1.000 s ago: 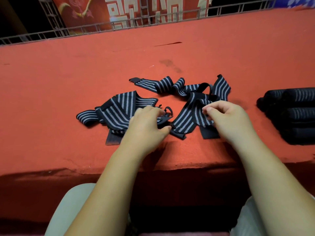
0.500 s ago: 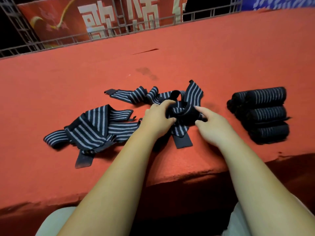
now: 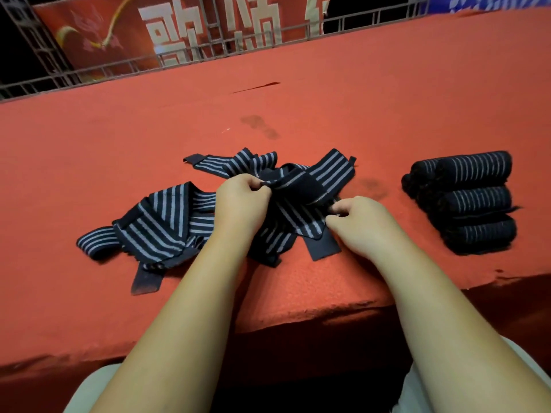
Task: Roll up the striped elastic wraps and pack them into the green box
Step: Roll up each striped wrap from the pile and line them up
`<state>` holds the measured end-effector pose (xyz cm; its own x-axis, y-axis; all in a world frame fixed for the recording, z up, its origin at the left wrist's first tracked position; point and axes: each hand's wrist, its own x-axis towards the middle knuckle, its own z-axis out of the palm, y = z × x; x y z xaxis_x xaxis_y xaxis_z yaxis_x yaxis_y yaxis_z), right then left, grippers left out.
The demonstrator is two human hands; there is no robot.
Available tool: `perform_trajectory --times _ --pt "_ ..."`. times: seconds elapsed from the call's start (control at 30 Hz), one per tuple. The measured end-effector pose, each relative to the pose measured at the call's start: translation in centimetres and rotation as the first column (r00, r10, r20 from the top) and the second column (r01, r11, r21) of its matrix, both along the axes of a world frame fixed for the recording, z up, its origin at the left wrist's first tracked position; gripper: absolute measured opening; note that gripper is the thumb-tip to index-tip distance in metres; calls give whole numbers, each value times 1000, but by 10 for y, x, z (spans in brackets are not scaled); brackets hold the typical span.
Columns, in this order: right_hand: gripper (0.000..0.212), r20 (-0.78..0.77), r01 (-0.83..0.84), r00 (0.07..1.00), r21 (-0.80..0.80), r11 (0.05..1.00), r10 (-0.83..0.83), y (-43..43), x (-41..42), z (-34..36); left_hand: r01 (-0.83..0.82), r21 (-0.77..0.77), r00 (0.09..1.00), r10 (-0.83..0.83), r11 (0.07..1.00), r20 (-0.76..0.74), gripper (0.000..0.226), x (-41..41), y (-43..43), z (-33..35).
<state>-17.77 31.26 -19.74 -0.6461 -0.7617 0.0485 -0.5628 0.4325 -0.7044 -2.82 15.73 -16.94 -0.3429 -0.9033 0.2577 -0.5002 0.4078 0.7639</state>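
Loose black wraps with grey stripes lie tangled on the red felt surface (image 3: 298, 93). My left hand (image 3: 240, 201) pinches the dark end of the middle wrap (image 3: 301, 186) and lifts it slightly. My right hand (image 3: 359, 219) pinches the same wrap at its right edge, just above a flat black end tab (image 3: 323, 248). A second loose wrap (image 3: 161, 219) is heaped to the left. Rolled wraps (image 3: 474, 198) are stacked at the right. No green box is in view.
The red surface's front edge (image 3: 298, 317) runs just below my forearms, with my knees under it. A metal railing (image 3: 208, 55) and a red banner with white characters (image 3: 185, 28) stand behind the far edge.
My left hand moved from the left wrap to the middle wrap and now pinches its end. My right hand slid down to the wrap's right edge. The view shifted to the right.
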Motion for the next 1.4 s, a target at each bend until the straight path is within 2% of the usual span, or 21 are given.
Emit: perform_trajectory --times 0.1,0.23,0.33,0.43,0.5,0.6,0.7,0.77,0.9,1.03,1.1,1.17,1.23,1.3,1.4 --pt "17 44 66 997 8 998 -66 2 4 5 -73 -19 997 73 997 14 25 10 0 5" --pt "20 3 86 996 29 996 -87 8 7 4 -197 -52 980 195 979 -37 33 26 -12 23" --pt "20 -33 65 997 38 997 -63 10 7 -7 -208 19 974 205 978 99 33 37 -24 37" --pt "16 -139 34 990 81 996 -23 8 13 -6 -228 -15 962 227 974 152 34 49 -21 41" --pt "38 -221 -17 975 36 999 24 6 20 1 -186 -2 979 186 983 82 32 53 -15 46" --pt "81 -229 -147 965 -73 986 127 5 31 12 -116 208 982 143 971 -120 23 54 -4 57" --pt "98 -262 -243 943 -115 963 206 4 39 14 134 466 885 106 875 -453 18 51 13 60" --pt "100 -245 -283 942 -216 934 229 3 43 17 278 522 822 81 806 -563 21 48 27 61" --pt "89 -190 -302 951 -421 855 242 7 41 24 491 555 713 56 671 -699 30 45 38 63" --pt "97 -137 -333 943 -458 824 305 14 38 28 624 573 580 177 530 -795 29 41 44 68" --pt "94 -148 -325 946 -476 817 290 17 37 28 651 571 551 206 500 -809 26 39 46 69" --pt "81 -170 -304 953 -530 791 252 20 37 31 662 567 532 227 490 -816 25 38 49 69" --pt "51 -196 -281 960 -625 728 203 24 35 35 670 558 544 188 489 -818 29 38 52 67" --pt "20 -202 -263 965 -699 665 170 29 33 41 647 565 604 108 512 -790 33 37 55 66" --pt "6 -105 -175 983 -767 618 147 42 33 54 437 587 820 -33 681 -571 38 38 59 61"
